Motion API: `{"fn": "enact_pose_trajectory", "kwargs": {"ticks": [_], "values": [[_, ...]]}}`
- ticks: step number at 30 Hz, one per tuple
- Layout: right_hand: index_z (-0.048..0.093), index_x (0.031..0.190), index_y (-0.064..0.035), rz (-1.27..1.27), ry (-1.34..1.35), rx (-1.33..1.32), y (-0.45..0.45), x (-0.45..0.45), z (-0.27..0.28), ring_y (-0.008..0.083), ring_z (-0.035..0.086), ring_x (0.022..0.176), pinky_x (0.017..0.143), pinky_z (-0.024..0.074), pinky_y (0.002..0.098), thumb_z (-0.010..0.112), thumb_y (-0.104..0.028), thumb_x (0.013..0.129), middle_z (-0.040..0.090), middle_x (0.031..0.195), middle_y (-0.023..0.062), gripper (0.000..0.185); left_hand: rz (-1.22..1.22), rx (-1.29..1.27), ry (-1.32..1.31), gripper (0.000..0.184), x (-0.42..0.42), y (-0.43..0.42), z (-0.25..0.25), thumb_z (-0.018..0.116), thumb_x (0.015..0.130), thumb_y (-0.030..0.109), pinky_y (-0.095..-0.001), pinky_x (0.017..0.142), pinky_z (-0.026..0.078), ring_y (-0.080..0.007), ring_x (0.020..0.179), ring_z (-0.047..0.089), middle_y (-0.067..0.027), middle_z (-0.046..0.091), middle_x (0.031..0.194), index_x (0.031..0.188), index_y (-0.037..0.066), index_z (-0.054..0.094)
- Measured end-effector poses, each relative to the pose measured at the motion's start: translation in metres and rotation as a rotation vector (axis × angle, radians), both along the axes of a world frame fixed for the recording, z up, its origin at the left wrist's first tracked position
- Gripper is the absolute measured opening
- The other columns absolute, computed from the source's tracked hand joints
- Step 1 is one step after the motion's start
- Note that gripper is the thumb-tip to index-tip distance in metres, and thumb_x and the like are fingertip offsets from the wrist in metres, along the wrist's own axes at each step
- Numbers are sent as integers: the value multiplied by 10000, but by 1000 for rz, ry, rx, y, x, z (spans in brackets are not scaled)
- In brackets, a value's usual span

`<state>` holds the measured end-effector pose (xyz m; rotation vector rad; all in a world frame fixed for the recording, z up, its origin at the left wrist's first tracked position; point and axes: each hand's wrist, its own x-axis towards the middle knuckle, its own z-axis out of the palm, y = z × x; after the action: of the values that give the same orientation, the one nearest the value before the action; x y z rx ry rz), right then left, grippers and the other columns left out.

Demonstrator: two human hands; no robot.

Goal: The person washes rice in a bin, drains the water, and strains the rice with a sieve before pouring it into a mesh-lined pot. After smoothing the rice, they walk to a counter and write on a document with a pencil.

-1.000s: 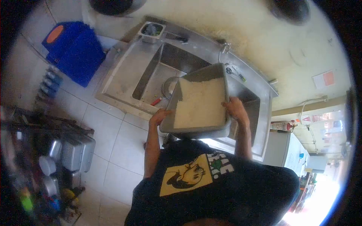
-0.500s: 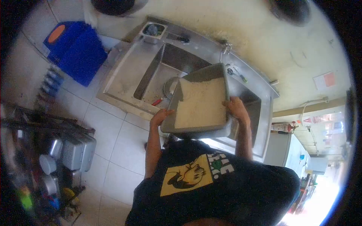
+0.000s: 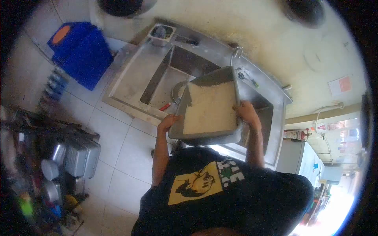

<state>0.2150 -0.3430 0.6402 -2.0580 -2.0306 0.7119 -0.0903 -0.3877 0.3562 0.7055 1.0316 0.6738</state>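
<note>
Pale grains (image 3: 210, 108) lie in the rectangular grey tub (image 3: 212, 138) both hands (image 3: 248, 113) grip.

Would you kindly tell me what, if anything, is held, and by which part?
A grey tub of pale contents is held by opposite sides, near its rim: left hand on one, right hand on the other.

Printed in white letters (image 3: 232, 171) on the shirt (image 3: 260, 200), lower centre of the frame, but too blurred to read. Likewise illegible at right of the frame: paper (image 3: 339, 86) on the wall (image 3: 315, 70), extinguisher (image 3: 294, 135) below.
</note>
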Motion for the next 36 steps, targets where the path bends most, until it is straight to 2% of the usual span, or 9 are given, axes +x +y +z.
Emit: {"fn": "enact_pose_trajectory", "kwargs": {"ticks": [8,10,13,23,25,28,32,35,36], "values": [[622,861,109,29,-63,58,0,-1,0,415,650,834,728,477,482,629,-304,776,623,847,330,421,52,64,160,584,-1,-10,31,660,860,432,-340,831,504,-202,934,636,-134,651,1069,1146,-71,584],[613,860,115,29,-52,88,0,1,-1,438,638,857,745,472,486,632,-319,775,615,873,344,443,-122,652,335,536,-5,-8,-7,642,879,404,-336,824,506,-191,923,637,-122,658,1056,1154,-53,588],[603,890,117,31,-61,29,1,2,1,442,631,895,771,470,489,631,-331,778,610,908,349,462,67,92,79,503,1,-16,56,631,890,377,-332,811,508,-184,919,635,-105,663,1051,1183,-29,580],[609,933,106,72,-11,58,6,40,-28,429,635,879,745,477,473,612,-345,812,629,902,323,467,118,172,27,461,11,-11,-1,630,883,355,-323,817,511,-196,922,643,-122,665,1065,1171,-4,616],[606,1006,84,6,88,-64,3,57,-32,403,638,863,759,482,464,600,-343,837,637,919,308,459,-79,574,375,460,10,-11,-16,628,871,359,-360,830,503,-243,930,650,-162,672,1049,1159,0,627],[595,1060,77,35,95,81,-20,109,-72,368,643,838,766,488,444,614,-306,844,644,915,294,440,69,187,383,458,33,-12,9,630,856,369,-396,839,491,-301,921,649,-201,673,1018,1130,1,639],[572,1159,46,-187,525,49,-85,173,-124,286,621,956,795,491,412,651,-227,837,639,1018,269,430,31,292,607,490,53,-18,46,629,855,406,-417,847,484,-348,930,647,-229,670,1007,1126,-2,635],[534,1226,10,-90,319,64,-129,191,-140,255,605,984,792,486,404,649,-198,854,639,1044,247,441,-93,389,682,563,70,-16,74,600,866,474,-425,859,477,-362,961,640,-235,668,1014,1113,-31,623],[519,1236,5,-345,637,-22,-148,188,-142,256,610,983,794,487,406,645,-182,862,643,1046,238,437,-213,360,736,582,71,-18,73,573,883,494,-427,853,476,-360,968,638,-231,663,1040,1116,-37,617]]}}
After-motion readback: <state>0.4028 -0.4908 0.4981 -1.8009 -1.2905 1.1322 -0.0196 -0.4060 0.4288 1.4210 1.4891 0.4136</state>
